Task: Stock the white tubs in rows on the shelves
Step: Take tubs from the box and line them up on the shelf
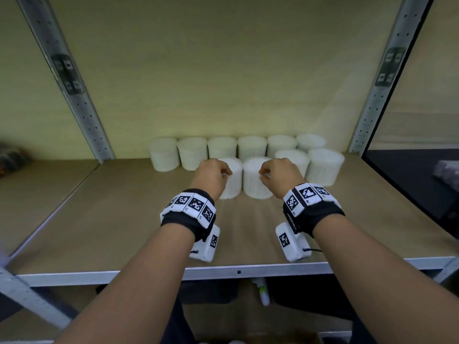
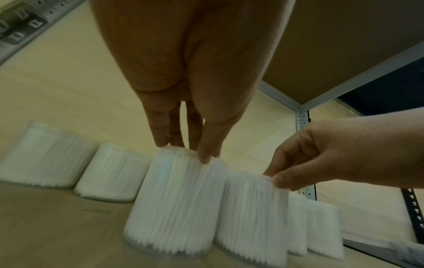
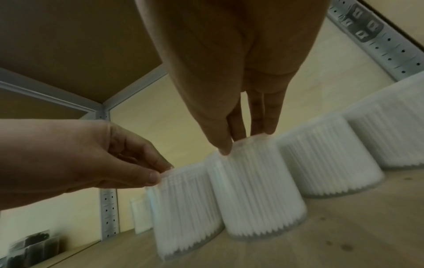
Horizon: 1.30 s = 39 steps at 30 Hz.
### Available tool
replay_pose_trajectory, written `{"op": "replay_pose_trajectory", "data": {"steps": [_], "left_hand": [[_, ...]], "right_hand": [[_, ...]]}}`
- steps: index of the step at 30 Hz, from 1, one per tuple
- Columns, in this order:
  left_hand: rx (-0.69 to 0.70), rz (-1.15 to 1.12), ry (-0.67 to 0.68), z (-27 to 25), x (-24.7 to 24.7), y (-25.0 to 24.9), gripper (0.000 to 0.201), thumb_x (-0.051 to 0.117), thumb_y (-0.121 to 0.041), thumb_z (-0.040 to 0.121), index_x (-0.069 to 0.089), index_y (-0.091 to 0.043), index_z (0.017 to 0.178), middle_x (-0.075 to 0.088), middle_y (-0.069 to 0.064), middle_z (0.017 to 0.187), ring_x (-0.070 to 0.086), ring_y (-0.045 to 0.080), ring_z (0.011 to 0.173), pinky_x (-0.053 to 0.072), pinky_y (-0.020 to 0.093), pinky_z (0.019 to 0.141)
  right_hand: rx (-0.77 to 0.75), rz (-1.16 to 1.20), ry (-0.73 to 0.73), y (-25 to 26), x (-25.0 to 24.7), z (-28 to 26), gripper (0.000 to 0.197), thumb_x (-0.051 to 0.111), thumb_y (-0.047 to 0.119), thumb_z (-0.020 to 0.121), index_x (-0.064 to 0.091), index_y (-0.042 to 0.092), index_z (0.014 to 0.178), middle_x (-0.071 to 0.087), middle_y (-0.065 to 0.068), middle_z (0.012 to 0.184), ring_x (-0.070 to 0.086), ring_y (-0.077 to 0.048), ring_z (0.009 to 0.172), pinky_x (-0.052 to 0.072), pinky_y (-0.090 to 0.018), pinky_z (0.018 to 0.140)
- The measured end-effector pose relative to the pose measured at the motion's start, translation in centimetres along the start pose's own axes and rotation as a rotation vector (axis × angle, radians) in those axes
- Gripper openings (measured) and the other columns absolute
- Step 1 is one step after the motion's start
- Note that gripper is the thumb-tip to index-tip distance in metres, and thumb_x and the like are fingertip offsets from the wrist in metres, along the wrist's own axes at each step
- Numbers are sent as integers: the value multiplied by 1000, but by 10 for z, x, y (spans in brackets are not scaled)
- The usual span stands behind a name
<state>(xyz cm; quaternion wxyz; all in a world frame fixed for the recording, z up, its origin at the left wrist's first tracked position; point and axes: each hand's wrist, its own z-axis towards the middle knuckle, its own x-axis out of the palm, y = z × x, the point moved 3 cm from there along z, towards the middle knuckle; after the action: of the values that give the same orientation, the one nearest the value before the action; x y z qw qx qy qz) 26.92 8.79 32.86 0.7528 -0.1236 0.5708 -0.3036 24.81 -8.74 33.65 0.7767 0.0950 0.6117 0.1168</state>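
Two white tubs stand side by side on the wooden shelf (image 1: 124, 219), in front of a back row of several white tubs (image 1: 252, 147). My left hand (image 1: 227, 173) grips the left tub (image 1: 233, 184) by its top rim, thumb in front and fingers behind. My right hand (image 1: 262, 175) pinches the right tub (image 1: 255, 187) the same way. In the left wrist view my left hand (image 2: 188, 152) holds its tub (image 2: 174, 199). In the right wrist view my right hand (image 3: 247, 143) holds its tub (image 3: 259, 190). Both tubs touch the shelf.
Two more tubs (image 1: 323, 170) stand to the right in the second row. Perforated metal uprights (image 1: 82, 112) frame the bay, with a metal rail (image 1: 238, 271) along the front. Dark packets (image 3: 34, 248) lie on the neighbouring shelf at left. Below hangs a white bottle (image 1: 263, 291).
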Motion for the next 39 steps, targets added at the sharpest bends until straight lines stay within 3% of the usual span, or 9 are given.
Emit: {"op": "replay_pose_trajectory", "data": {"steps": [3, 9, 18, 23, 25, 28, 31, 39], "left_hand": [[5, -1, -8, 11, 2, 6, 21, 56, -6, 89, 73, -10, 100, 69, 6, 110, 65, 19, 100, 46, 18, 84], [11, -5, 0, 28, 5, 11, 21, 55, -5, 90, 73, -9, 101, 69, 7, 110, 65, 19, 100, 45, 18, 82], [-6, -39, -14, 34, 10, 15, 22, 55, -3, 89, 73, -8, 100, 70, 8, 108, 65, 19, 99, 44, 17, 81], [-2, -14, 68, 29, 2, 15, 25, 56, -7, 89, 69, -11, 110, 62, 6, 122, 58, 19, 113, 40, 17, 89], [-15, -10, 124, 21, -3, 14, 32, 60, -14, 89, 64, -14, 120, 54, 4, 134, 51, 17, 124, 36, 19, 97], [21, -6, 90, 0, -10, 9, 42, 62, -20, 87, 57, -15, 128, 43, 3, 145, 42, 16, 133, 29, 20, 105], [32, 5, 56, -27, -14, 2, 43, 63, -21, 86, 56, -14, 128, 46, 5, 139, 45, 17, 129, 30, 17, 99], [-25, 50, 181, -106, -18, -11, 41, 59, -23, 88, 54, -13, 128, 46, 3, 134, 43, 20, 126, 34, 27, 102]], "right_hand": [[3, -7, -6, 0, 5, 12, 26, 51, 18, 93, 70, 15, 110, 70, -7, 110, 62, -25, 103, 41, -24, 75], [7, -1, 9, -1, 10, 30, 27, 50, 16, 92, 69, 15, 111, 70, -8, 109, 60, -26, 104, 44, -27, 77], [1, 21, -32, -4, 17, 35, 27, 50, 18, 95, 68, 11, 114, 68, -9, 113, 54, -27, 110, 45, -32, 85], [10, 40, 67, -1, 15, 29, 39, 52, 19, 94, 56, 12, 132, 60, -9, 129, 47, -25, 125, 42, -33, 100], [-4, 48, 110, 2, 12, 20, 47, 53, 22, 93, 48, 12, 139, 52, -10, 138, 40, -26, 132, 39, -35, 107], [-20, 58, 73, 4, 7, 3, 51, 55, 23, 92, 45, 13, 140, 45, -9, 143, 36, -27, 133, 38, -38, 108], [-16, 76, 60, 6, 6, -20, 46, 56, 25, 90, 51, 15, 135, 49, -8, 137, 42, -27, 127, 42, -42, 103], [-42, 128, 87, 21, 6, -95, 40, 57, 29, 87, 58, 19, 125, 52, -3, 131, 43, -24, 127, 41, -41, 105]]}}
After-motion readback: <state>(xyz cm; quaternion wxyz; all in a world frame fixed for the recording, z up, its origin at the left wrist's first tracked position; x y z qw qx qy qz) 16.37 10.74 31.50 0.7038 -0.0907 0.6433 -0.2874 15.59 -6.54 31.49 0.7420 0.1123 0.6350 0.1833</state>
